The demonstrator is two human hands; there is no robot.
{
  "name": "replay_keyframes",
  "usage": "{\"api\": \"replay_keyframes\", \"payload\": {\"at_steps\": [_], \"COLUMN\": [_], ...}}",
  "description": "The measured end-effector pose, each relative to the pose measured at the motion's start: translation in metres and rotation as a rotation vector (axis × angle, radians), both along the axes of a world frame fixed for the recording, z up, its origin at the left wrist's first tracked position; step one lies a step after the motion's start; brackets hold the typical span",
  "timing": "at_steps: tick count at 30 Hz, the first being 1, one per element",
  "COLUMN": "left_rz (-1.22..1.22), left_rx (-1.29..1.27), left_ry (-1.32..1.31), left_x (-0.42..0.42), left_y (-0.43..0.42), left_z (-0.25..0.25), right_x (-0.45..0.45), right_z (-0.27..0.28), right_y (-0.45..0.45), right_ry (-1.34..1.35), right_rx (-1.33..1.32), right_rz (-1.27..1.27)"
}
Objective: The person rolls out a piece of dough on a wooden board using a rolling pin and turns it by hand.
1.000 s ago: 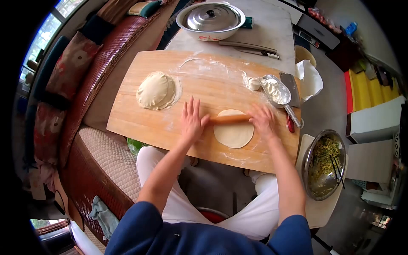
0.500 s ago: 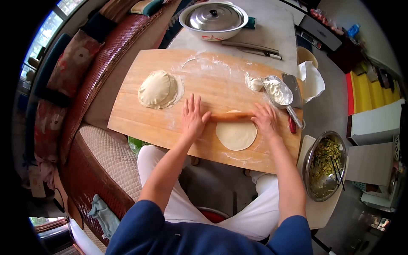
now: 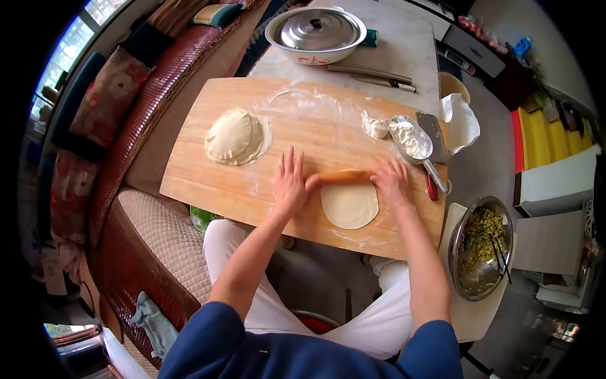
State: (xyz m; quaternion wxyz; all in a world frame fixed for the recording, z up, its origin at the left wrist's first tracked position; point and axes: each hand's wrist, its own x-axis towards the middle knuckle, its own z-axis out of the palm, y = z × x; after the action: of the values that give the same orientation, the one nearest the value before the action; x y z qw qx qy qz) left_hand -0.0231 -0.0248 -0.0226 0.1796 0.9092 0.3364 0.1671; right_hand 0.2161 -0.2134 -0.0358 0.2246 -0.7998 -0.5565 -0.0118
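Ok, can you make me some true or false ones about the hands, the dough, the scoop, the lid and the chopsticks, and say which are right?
1. The left hand and the right hand are both on the rolling pin. True.
2. The scoop is empty. False: there is flour in it.
3. A stack of flat dough lies on the board. True.
4. The lid is off the white bowl. False: it is on.
5. The chopsticks lie on the board. False: they are in the metal bowl.
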Motion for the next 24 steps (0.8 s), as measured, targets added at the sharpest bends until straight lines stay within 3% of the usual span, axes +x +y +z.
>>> {"api": "replay_keyframes", "payload": {"at_steps": [3, 6, 9, 12, 15, 17, 21, 24], "left_rz": [0.008, -0.133, -0.269, -0.120, 0.041, 0.054, -0.125, -0.247], "left_rx": [-0.029, -0.073, -0.108, -0.037, 0.034, 0.044, -0.006, -0.082], "left_ry": [-0.029, 0.023, 0.139, 0.088, -0.012, -0.025, 0.014, 0.139], "left_x": [0.021, -0.027, -0.079, -0.056, -0.002, 0.010, -0.020, -0.067], "left_y": [0.012, -0.059, -0.120, -0.074, 0.010, 0.023, -0.053, -0.111], "left_z": [0.005, 0.016, 0.031, 0.003, 0.002, -0.001, 0.005, 0.026], "right_x": [0.018, 0.001, -0.022, -0.034, -0.003, 0.004, 0.011, -0.030], "right_z": [-0.021, -0.031, 0.000, 0.025, -0.009, -0.016, -0.042, -0.005], "right_y": [-0.003, -0.055, -0.085, -0.049, 0.003, 0.003, -0.058, -0.094], "right_ry": [0.095, 0.094, 0.010, -0.063, 0.028, 0.044, 0.110, 0.013], "right_rx": [0.073, 0.065, 0.012, 0.003, 0.023, 0.071, 0.124, 0.090], "right_rz": [-0.042, -0.002, 0.086, 0.072, -0.001, -0.053, -0.023, 0.081]}}
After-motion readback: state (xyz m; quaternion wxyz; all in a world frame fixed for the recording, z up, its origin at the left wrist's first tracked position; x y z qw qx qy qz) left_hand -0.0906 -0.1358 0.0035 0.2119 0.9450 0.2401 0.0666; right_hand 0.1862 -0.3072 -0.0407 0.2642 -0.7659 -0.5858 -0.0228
